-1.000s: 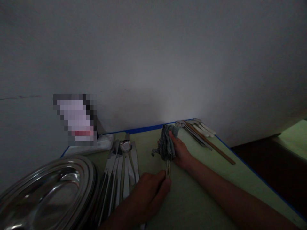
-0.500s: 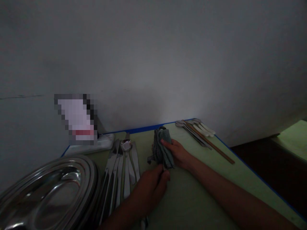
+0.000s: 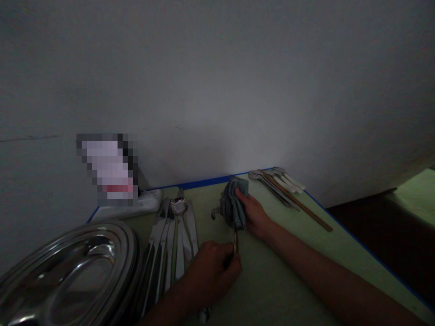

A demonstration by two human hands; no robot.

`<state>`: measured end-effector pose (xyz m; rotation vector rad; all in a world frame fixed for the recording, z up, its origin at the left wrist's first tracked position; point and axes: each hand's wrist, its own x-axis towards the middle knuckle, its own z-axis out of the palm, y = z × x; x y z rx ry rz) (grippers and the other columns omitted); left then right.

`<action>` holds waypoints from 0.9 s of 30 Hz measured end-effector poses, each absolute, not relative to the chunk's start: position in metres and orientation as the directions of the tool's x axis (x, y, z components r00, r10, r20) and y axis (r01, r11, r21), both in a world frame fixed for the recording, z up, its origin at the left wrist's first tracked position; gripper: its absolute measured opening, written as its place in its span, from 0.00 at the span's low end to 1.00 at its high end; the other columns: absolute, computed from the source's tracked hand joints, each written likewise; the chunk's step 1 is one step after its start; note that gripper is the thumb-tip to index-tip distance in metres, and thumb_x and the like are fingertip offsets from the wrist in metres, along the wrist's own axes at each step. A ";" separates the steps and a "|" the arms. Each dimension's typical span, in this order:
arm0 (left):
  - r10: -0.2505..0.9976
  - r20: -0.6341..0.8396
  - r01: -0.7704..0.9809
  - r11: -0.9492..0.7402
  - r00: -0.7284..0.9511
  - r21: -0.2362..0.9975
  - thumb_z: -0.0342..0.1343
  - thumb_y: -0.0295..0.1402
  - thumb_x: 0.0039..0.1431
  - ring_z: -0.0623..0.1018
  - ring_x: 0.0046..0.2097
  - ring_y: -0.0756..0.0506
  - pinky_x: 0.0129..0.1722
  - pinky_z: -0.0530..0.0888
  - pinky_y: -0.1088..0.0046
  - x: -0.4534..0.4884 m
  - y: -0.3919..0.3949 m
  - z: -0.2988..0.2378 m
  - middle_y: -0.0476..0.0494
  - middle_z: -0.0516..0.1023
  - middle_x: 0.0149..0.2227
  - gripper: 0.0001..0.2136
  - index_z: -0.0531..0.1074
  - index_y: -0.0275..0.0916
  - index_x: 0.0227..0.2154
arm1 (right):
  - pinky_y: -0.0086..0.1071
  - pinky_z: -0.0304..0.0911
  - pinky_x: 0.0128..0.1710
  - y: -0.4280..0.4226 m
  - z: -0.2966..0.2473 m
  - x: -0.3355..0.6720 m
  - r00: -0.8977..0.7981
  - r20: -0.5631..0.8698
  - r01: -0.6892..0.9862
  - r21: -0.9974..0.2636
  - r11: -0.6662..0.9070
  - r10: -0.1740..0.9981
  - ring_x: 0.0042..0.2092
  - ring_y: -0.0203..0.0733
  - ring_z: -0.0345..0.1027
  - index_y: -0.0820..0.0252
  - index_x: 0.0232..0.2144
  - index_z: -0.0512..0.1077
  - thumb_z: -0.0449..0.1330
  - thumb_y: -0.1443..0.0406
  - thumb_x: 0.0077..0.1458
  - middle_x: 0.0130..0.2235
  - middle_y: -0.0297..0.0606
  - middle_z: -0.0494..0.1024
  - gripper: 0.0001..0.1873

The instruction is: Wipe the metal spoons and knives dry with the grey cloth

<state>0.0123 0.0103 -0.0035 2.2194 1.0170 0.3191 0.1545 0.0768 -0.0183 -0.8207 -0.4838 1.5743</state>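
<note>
My left hand [image 3: 217, 267] is closed in a pinch round the thin metal handle of a spoon [image 3: 235, 241]. Its upper part disappears inside a grey-green cloth [image 3: 234, 203] with a dark checked side. My right hand [image 3: 254, 213] wraps that cloth from the right, thumb on top. Left of my hands, several knives and a spoon [image 3: 179, 206] lie side by side on the pale green table [image 3: 272, 276]. On the far right lie several spoons [image 3: 277, 192], brown chopsticks [image 3: 299, 203] and white-handled cutlery [image 3: 288, 183].
A stack of oval steel divided plates [image 3: 125, 244] takes up the near left. Behind it, a blurred-out device [image 3: 107, 167] stands on a white base [image 3: 146, 203]. A grey wall [image 3: 217, 90] borders the table's blue back edge [image 3: 207, 182].
The cloth and my right hand have moved slightly up and away from my left hand. More of the spoon's handle shows between them, and its rounded shiny end above the cloth is now covered.
</note>
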 end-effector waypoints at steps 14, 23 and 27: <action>0.841 -0.032 0.496 -0.287 0.540 0.819 0.36 0.37 0.65 0.68 0.22 0.52 0.25 0.62 0.78 0.015 0.010 -0.011 0.54 0.66 0.19 0.15 0.60 0.40 0.25 | 0.26 0.65 0.22 0.072 -0.011 0.160 -0.072 -0.311 -0.548 -0.782 -0.298 0.948 0.20 0.32 0.67 0.64 0.26 0.71 0.63 0.65 0.46 0.20 0.33 0.75 0.06; 0.923 -0.038 0.510 -0.177 0.384 0.842 0.40 0.39 0.62 0.67 0.19 0.52 0.23 0.63 0.77 0.018 0.015 -0.002 0.54 0.67 0.17 0.16 0.64 0.39 0.22 | 0.26 0.66 0.26 0.068 -0.013 0.160 -0.199 -0.232 -0.524 -0.796 -0.303 0.952 0.24 0.34 0.70 0.64 0.28 0.72 0.68 0.63 0.36 0.24 0.34 0.77 0.15; 0.925 -0.037 0.498 -0.170 0.379 0.850 0.40 0.39 0.62 0.67 0.19 0.52 0.23 0.63 0.77 0.018 0.014 -0.001 0.54 0.66 0.17 0.17 0.64 0.39 0.21 | 0.25 0.64 0.24 0.068 -0.013 0.161 -0.225 -0.222 -0.506 -0.805 -0.308 0.949 0.24 0.33 0.69 0.64 0.28 0.71 0.67 0.64 0.37 0.24 0.33 0.76 0.13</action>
